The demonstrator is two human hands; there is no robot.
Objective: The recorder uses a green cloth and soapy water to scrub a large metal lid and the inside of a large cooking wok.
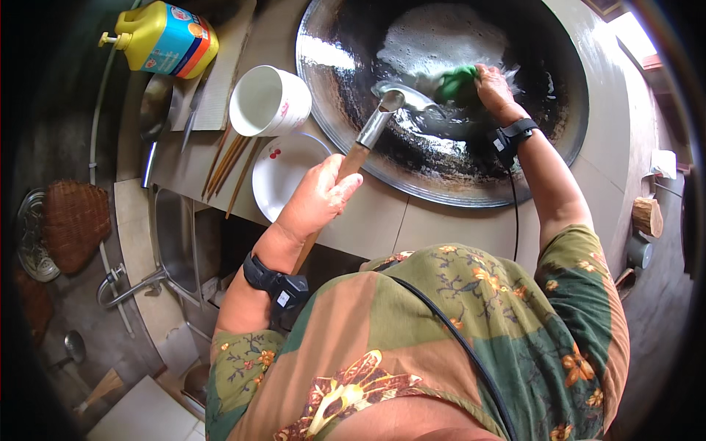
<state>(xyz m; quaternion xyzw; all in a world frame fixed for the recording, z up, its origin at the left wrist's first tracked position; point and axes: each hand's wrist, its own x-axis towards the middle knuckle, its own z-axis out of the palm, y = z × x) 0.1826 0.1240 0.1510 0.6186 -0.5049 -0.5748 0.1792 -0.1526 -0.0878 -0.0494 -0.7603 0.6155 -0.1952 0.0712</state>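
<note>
My left hand (320,193) grips the wooden handle of a metal wok spatula (380,117). Its metal end reaches into a large wok (353,140), set in the tiled counter. In my right hand (495,91) is a green cloth (459,81), pressed down into the soapy water (441,41) inside the wok. Water splashes around the cloth. The spatula's blade lies partly in the water, close to the cloth.
Left of the wok stand a white cup-shaped container (270,102) and a white bowl (284,171). Several chopsticks (229,165), a knife (193,113), a metal ladle (156,110) and a yellow pump bottle (165,41) lie farther left. A sink (176,237) with a faucet (132,289) adjoins the counter.
</note>
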